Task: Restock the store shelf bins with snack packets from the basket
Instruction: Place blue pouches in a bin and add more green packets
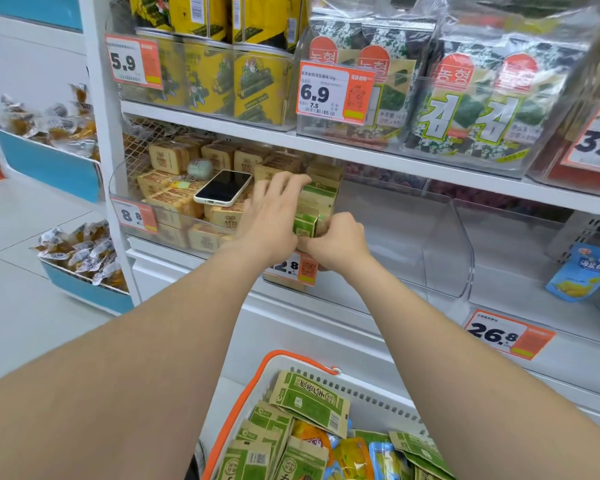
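A row of green-and-tan snack packets (317,202) stands upright in a clear shelf bin (440,237) on the middle shelf. My left hand (271,216) lies against the left side of the row with fingers spread and straight. My right hand (336,237) has its fingers curled round the front packet (305,227) at the bin's front. Below, a white basket with an orange handle (278,362) holds more green packets (309,400) plus yellow and blue ones.
A white phone (222,188) lies on tan packets in the left bin. The right part of the clear bin holds nothing. A blue packet (582,271) sits in the far-right bin. Seaweed packs (482,109) fill the upper shelf. Price tags hang on bin fronts.
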Available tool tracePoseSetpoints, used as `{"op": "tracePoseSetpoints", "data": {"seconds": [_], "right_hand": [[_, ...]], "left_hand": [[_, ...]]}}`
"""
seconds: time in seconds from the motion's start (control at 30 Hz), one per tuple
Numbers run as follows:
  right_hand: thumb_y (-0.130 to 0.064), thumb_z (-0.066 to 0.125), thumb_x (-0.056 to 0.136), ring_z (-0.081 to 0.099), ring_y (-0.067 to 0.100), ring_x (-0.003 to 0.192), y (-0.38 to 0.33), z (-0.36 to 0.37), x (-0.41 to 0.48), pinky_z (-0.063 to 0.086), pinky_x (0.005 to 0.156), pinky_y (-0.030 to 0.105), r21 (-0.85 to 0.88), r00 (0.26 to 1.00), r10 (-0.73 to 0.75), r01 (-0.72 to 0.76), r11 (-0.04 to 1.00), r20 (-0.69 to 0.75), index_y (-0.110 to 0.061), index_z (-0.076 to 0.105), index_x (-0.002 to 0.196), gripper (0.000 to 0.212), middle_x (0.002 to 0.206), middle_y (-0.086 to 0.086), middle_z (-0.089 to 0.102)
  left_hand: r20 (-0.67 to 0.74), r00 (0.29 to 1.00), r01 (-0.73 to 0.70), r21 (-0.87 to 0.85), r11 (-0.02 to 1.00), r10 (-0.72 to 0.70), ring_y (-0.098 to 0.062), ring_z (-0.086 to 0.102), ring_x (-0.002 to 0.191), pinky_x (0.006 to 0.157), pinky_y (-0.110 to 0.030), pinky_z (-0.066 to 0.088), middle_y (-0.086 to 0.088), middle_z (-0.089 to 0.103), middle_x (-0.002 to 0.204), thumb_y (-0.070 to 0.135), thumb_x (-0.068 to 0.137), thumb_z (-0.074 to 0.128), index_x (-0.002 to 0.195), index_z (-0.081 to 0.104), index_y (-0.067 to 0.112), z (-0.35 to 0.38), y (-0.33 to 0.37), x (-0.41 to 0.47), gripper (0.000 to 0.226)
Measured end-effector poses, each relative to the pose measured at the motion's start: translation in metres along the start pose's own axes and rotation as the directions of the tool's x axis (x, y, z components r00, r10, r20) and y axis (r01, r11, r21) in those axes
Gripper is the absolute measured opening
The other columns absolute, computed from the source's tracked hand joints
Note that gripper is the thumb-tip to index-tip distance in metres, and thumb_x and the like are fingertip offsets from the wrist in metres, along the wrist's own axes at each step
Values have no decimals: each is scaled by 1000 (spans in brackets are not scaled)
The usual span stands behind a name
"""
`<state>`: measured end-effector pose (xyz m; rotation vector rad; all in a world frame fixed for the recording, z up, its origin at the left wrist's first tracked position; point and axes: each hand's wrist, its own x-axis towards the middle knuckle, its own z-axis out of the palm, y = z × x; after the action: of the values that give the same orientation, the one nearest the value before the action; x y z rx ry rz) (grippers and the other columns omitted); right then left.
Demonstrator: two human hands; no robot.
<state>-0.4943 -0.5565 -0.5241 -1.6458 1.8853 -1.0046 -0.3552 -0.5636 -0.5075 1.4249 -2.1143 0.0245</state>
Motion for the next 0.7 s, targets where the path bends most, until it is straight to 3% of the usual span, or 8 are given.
{"op": "tracePoseSetpoints", "data": {"seconds": [0.1,0.23,0.33,0.43,0.5,0.57,0.6,0.7], "right_hand": [[-42,85,63,71,26,85,-10,-7,3,62,49,39,-6,979,191,-191,982,77,-11,62,103,55,104,9,65],[-40,84,77,71,34,94,-20,-18,11,66,70,45,-76,883,344,-338,938,318,-16,61,112,48,122,11,59],[-42,80,84,69,37,102,-21,-18,17,63,83,49,-134,806,403,-385,913,434,-19,58,122,49,120,10,57],[-25,82,85,75,35,96,-18,-10,25,63,82,54,-23,781,384,-430,903,493,-13,66,117,38,110,15,73],[-14,83,83,76,33,94,-17,-4,27,64,78,54,52,816,331,-401,914,473,-14,70,111,30,106,15,76],[-17,83,83,75,29,91,-17,2,31,65,67,48,27,861,293,-333,942,417,-17,70,105,26,102,11,76],[-24,83,83,74,28,90,-19,6,31,65,65,45,-13,874,285,-304,952,394,-17,67,107,30,103,10,74],[-43,88,63,73,27,98,-18,14,38,63,86,45,-32,877,309,-320,947,369,-19,46,135,87,118,7,66]], "left_hand": [[108,992,-75,116,990,62,-31,20,148,114,-59,29,1,20,167,1,83,61,150,41,27,5,-4,2,75],[150,987,-90,168,982,65,-30,12,155,118,-60,24,-1,11,172,5,86,70,156,32,27,10,-9,7,83],[178,982,-97,201,975,61,-30,7,158,121,-59,24,-3,6,172,0,84,72,163,15,22,12,-11,7,101],[177,983,-83,216,973,45,-32,12,156,119,-56,28,-7,11,170,-5,81,73,163,16,22,12,-13,7,103],[169,984,-92,217,972,55,-33,21,151,114,-54,34,-7,18,166,-6,78,73,159,24,22,11,-14,8,99],[155,985,-105,215,971,72,-32,30,146,108,-51,38,-7,25,162,-10,75,72,153,31,22,12,-15,9,94],[143,987,-106,209,972,77,-32,32,144,107,-50,39,-6,27,160,-11,74,72,152,32,22,13,-15,10,94],[90,992,-106,187,977,90,-31,29,148,110,-50,38,-4,25,164,-13,73,71,157,27,23,15,-15,11,101]]}}
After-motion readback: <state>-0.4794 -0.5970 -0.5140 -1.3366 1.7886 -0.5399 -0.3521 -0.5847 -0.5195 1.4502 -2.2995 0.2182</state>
